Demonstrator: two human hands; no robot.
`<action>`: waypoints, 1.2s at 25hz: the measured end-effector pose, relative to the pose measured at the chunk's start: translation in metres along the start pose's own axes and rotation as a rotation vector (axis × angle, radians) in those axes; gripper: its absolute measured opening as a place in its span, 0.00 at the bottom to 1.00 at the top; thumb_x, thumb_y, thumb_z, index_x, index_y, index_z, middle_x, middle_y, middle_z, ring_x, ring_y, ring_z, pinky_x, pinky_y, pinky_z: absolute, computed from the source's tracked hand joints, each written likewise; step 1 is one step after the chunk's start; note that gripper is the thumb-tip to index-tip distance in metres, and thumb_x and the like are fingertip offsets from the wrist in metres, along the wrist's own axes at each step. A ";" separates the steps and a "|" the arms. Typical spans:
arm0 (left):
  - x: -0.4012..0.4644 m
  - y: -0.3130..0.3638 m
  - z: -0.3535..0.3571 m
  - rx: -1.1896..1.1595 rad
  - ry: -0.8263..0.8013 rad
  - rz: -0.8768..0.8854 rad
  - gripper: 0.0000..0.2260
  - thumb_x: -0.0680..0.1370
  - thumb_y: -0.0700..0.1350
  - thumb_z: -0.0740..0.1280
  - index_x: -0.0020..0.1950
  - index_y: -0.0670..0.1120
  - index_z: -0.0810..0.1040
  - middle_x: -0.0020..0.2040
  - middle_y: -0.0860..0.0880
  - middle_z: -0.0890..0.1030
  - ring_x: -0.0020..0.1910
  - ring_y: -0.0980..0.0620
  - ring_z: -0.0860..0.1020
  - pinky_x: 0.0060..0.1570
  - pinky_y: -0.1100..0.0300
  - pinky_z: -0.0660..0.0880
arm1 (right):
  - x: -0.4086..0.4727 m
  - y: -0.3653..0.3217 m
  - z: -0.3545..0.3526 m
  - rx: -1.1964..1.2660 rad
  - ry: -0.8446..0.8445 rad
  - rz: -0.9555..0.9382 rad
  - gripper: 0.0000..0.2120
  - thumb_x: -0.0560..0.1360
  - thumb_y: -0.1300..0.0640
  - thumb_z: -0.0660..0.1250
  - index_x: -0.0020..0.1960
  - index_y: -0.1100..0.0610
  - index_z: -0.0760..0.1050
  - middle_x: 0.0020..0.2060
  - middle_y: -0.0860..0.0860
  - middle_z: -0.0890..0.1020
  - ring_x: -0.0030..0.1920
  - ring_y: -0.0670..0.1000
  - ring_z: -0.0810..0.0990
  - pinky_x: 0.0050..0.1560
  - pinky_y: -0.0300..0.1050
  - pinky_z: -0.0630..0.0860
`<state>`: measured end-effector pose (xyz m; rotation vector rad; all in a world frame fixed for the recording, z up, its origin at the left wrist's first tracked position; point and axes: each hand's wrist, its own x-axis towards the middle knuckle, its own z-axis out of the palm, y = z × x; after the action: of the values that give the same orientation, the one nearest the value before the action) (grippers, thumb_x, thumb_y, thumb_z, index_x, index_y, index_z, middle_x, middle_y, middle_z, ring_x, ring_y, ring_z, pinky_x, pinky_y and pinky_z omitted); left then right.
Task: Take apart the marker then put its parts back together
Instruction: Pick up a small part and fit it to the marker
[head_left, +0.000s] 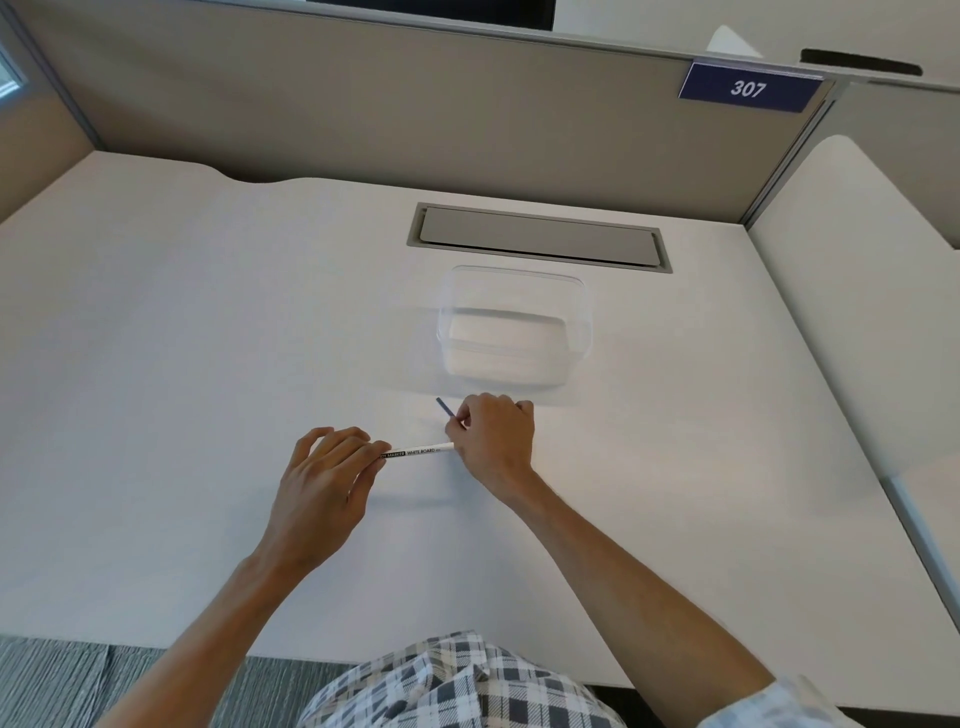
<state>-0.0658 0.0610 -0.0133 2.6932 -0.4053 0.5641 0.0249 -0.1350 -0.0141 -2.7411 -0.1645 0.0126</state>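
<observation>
Here the white desk carries a clear plastic tub; nearer, the left hand pinches one end of the white marker barrel, while the right hand grips the other end, fingers also closed around a thin blue piece.

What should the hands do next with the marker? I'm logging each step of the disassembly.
Probably draw the two hands apart along the barrel's axis. The left hand pinches one end of the whiteboard marker barrel and the right hand grips the other end, while also holding a thin blue piece that sticks up. Whether the right end is already loose is hidden by the fingers.
</observation>
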 end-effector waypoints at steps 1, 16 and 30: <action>0.000 -0.001 0.000 -0.001 0.003 -0.002 0.11 0.79 0.45 0.61 0.53 0.46 0.82 0.46 0.51 0.83 0.52 0.49 0.80 0.60 0.52 0.69 | 0.003 0.002 -0.006 0.000 0.036 -0.014 0.10 0.75 0.52 0.64 0.47 0.54 0.82 0.44 0.49 0.85 0.49 0.54 0.80 0.54 0.50 0.64; 0.008 0.003 0.000 -0.002 0.019 0.008 0.11 0.79 0.46 0.61 0.53 0.46 0.82 0.46 0.51 0.83 0.51 0.49 0.80 0.61 0.53 0.67 | 0.107 0.022 -0.113 -0.340 0.210 -0.282 0.12 0.79 0.51 0.63 0.50 0.56 0.83 0.48 0.52 0.84 0.51 0.56 0.80 0.59 0.50 0.62; 0.006 0.006 0.003 -0.020 0.012 0.009 0.11 0.79 0.46 0.61 0.53 0.45 0.82 0.45 0.51 0.83 0.51 0.49 0.80 0.61 0.52 0.68 | 0.000 0.060 -0.054 0.101 0.169 -0.053 0.06 0.75 0.54 0.68 0.44 0.54 0.82 0.41 0.48 0.84 0.41 0.52 0.82 0.52 0.49 0.71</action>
<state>-0.0614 0.0532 -0.0120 2.6688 -0.4173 0.5749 0.0336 -0.2104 0.0131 -2.6209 -0.1833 -0.2185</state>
